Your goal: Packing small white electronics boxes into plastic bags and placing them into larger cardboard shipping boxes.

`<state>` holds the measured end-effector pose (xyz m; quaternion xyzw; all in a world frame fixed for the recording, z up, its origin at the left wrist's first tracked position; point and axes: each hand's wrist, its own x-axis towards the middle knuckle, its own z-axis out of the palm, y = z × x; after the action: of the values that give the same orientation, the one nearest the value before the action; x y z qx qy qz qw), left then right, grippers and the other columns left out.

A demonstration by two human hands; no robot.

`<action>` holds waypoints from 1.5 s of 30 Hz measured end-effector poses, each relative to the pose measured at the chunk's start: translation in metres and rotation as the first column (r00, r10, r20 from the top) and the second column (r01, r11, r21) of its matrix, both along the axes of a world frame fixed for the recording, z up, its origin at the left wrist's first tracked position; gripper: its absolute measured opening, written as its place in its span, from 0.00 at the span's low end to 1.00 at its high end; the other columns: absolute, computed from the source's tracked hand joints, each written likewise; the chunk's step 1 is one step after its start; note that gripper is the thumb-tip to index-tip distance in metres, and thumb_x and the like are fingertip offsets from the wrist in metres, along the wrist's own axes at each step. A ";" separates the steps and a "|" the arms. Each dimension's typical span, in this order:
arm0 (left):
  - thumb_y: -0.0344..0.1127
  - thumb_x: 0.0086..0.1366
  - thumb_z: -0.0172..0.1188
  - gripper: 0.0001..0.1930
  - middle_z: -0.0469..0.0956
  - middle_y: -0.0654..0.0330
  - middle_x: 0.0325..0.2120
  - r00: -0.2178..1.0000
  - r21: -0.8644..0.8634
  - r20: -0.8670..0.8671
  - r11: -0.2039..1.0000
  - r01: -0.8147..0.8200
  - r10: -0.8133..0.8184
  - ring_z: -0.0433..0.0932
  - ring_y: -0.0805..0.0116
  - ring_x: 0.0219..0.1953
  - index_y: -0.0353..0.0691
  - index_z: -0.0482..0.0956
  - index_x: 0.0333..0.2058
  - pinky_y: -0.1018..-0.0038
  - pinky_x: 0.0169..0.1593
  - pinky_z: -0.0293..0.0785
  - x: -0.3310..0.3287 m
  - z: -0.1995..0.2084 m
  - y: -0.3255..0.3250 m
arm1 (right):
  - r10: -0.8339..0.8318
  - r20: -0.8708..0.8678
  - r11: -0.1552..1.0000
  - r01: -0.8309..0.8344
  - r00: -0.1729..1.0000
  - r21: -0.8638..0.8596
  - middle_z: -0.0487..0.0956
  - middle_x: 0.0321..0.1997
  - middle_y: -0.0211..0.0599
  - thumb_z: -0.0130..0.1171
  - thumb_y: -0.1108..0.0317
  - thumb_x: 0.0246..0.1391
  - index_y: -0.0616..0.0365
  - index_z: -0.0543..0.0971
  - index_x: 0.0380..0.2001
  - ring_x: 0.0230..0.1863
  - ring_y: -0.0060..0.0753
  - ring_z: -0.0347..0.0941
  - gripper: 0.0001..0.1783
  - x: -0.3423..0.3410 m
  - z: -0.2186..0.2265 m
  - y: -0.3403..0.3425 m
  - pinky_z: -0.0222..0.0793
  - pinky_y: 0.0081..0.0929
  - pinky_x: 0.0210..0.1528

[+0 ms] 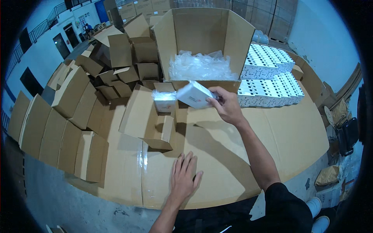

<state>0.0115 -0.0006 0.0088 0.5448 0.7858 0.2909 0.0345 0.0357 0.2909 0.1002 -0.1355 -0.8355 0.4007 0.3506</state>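
The tabletop (291,134) carries the work, with the big carton (200,31) at the middle of its far edge, clear plastic (202,66) heaped inside. White stacks (268,95) fill the far right corner, and brown cartons (48,128) crowd the left edge. The open carton (136,116) sits left of the middle, its far side near the big carton; a wrapped box (166,104) stands at its far end.

The step in hand looks like handling one white box (194,95) beside the open carton. It is aloft and tilted, just right of the wrapped box; whether the two touch, I cannot tell. The right hand (228,104) has thumb and fingers clamped on its right end. The left hand (184,178) lies palm down by the near edge, fingers slightly apart, thumb spread, holding nothing. If the white box is meant for the open carton, the move calls for squaring it up and clearing the carton's wall.

The widest open room runs from the middle toward the right edge, ahead of the white stacks. Leftward, the brown cartons narrow the way; behind the white box, the big carton's front wall limits reach.
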 end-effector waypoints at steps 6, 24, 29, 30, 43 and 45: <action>0.43 0.64 0.64 0.29 0.68 0.55 0.66 0.998 -0.074 0.020 0.995 -0.065 0.067 0.61 0.45 0.69 0.40 0.73 0.62 0.49 0.71 0.55 0.020 0.010 -0.042 | 0.169 -0.280 0.905 -0.261 0.945 -0.336 0.84 0.40 0.40 0.64 0.74 0.61 0.67 0.77 0.47 0.40 0.21 0.79 0.12 -0.090 -0.033 -0.008 0.78 0.24 0.43; 0.38 0.60 0.66 0.25 0.71 0.57 0.63 0.992 -0.040 0.067 0.994 -0.102 0.105 0.63 0.48 0.67 0.43 0.77 0.57 0.50 0.69 0.58 0.017 0.008 -0.039 | 0.210 0.006 0.949 -0.206 0.978 0.238 0.81 0.44 0.49 0.60 0.77 0.59 0.54 0.78 0.52 0.44 0.49 0.80 0.17 -0.104 -0.018 -0.024 0.77 0.42 0.46; 0.38 0.60 0.66 0.25 0.72 0.57 0.62 0.992 -0.031 0.070 0.994 -0.104 0.106 0.64 0.48 0.67 0.43 0.77 0.57 0.50 0.70 0.58 0.016 0.010 -0.039 | 0.157 0.084 0.938 -0.175 0.984 0.299 0.80 0.44 0.45 0.60 0.78 0.59 0.52 0.79 0.50 0.43 0.49 0.80 0.16 -0.107 -0.018 -0.025 0.79 0.43 0.46; 0.38 0.60 0.66 0.25 0.72 0.57 0.62 0.992 -0.030 0.071 0.994 -0.102 0.104 0.64 0.48 0.67 0.43 0.77 0.57 0.50 0.70 0.58 0.015 0.010 -0.038 | 0.172 0.078 0.913 -0.189 0.982 0.363 0.80 0.44 0.46 0.61 0.77 0.58 0.53 0.79 0.49 0.44 0.50 0.79 0.16 -0.112 -0.024 -0.025 0.78 0.43 0.48; 0.38 0.62 0.65 0.24 0.72 0.57 0.62 0.991 -0.027 0.080 0.994 -0.108 0.110 0.63 0.48 0.67 0.42 0.78 0.57 0.50 0.71 0.57 0.017 0.009 -0.039 | 0.077 0.206 0.846 -0.173 0.976 0.504 0.78 0.42 0.44 0.65 0.73 0.54 0.60 0.82 0.39 0.50 0.50 0.74 0.08 -0.129 -0.049 -0.028 0.73 0.44 0.52; 0.38 0.62 0.65 0.24 0.71 0.57 0.62 0.993 -0.026 0.067 0.995 -0.100 0.101 0.63 0.48 0.68 0.43 0.77 0.57 0.50 0.71 0.56 0.017 0.011 -0.037 | 0.094 0.151 0.847 -0.159 0.984 0.507 0.77 0.42 0.47 0.61 0.71 0.56 0.60 0.82 0.35 0.48 0.52 0.74 0.06 -0.129 -0.054 -0.025 0.73 0.45 0.51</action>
<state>0.0286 -0.0372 0.0194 0.4939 0.8138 0.3018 0.0528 -0.0930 0.2662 0.0465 -0.0049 -0.9389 0.1753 0.2961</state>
